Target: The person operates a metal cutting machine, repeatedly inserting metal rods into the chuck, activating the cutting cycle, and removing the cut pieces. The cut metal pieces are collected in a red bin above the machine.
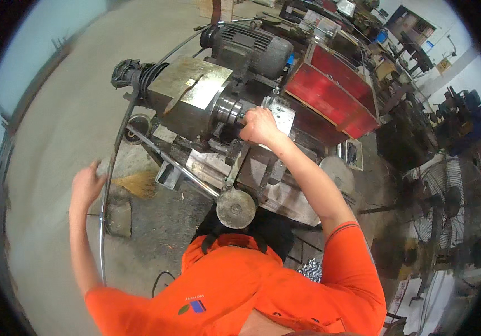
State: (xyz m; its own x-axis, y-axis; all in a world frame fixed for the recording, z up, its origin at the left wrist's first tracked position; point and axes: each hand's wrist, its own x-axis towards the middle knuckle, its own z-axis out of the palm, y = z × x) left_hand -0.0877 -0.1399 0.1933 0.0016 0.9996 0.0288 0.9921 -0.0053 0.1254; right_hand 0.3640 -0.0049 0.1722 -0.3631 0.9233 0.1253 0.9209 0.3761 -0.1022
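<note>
Evenly lit, fairly bright, diffuse overhead shop light. Soft short shadows under the machine [218,106] on the concrete floor [55,123]. Mild glare on the brass-toned top plate [193,84] and the round handwheel [236,208]. Left hand [86,185] motion-blurred; right hand [259,126] sharper. Heavy fisheye bending toward the rim, black vignette in corners. Far-right background with fan [447,201] soft, slightly washed out.
</note>
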